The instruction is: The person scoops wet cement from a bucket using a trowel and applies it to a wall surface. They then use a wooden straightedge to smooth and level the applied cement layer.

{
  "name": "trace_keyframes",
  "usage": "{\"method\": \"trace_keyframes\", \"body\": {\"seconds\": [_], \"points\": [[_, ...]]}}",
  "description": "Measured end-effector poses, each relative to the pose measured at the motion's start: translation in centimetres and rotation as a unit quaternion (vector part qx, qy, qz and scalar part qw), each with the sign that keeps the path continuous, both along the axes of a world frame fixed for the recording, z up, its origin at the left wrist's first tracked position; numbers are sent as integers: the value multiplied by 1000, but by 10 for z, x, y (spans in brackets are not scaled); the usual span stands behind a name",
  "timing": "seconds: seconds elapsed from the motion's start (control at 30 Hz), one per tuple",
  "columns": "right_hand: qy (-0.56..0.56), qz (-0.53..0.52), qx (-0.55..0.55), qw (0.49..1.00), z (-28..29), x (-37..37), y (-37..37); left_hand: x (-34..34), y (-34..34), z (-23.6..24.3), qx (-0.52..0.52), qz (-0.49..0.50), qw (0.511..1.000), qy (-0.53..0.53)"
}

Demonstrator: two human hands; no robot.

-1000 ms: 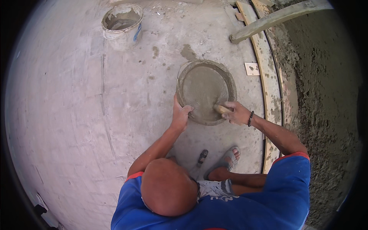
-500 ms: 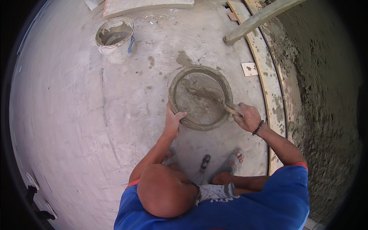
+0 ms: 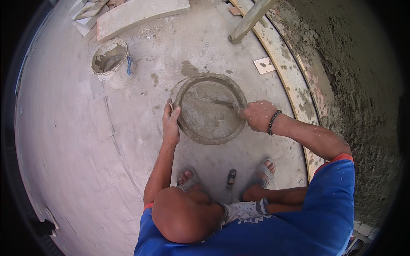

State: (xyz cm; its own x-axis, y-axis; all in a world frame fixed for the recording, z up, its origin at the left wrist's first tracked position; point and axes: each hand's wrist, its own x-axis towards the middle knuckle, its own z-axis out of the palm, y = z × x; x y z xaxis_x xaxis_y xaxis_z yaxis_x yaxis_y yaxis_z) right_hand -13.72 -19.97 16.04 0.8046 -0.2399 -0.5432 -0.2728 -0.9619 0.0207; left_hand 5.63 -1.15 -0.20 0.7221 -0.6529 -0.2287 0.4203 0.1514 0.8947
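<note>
A round tub (image 3: 188,131) of wet grey mortar (image 3: 207,113) sits on the floor in front of me. My left hand (image 3: 171,123) grips its left rim, thumb toward the top and fingers around the outer side. At the right rim, my right hand (image 3: 258,115) is closed around the handle of what looks like a trowel. The fist covers most of that handle, and the blade is buried in or coated with mortar. A furrow marks the mortar's surface near the tool.
A mortar-smeared white bucket (image 3: 115,79) stands at far left, near a pale slab (image 3: 143,17). A wooden post (image 3: 252,21) leans in at far right beside curved boards (image 3: 294,85) and a rough mortar surface (image 3: 363,106). A small dark object (image 3: 231,177) lies between my feet.
My right hand has turned over and shifted inward to the rim, hiding the handle that showed before. My left hand sits higher along the tub's left side. The whole view has shifted.
</note>
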Motion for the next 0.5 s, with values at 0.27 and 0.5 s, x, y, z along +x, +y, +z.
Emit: {"method": "trace_keyframes", "body": {"seconds": [0.27, 0.5], "points": [[-6, 22, 2, 1000, 0, -15, 13, 24, -4, 30, 151, -45, 968, -193], [-66, 10, 34, 997, -8, -62, -13, 46, -27, 77, 141, -158, 967, -143]]}}
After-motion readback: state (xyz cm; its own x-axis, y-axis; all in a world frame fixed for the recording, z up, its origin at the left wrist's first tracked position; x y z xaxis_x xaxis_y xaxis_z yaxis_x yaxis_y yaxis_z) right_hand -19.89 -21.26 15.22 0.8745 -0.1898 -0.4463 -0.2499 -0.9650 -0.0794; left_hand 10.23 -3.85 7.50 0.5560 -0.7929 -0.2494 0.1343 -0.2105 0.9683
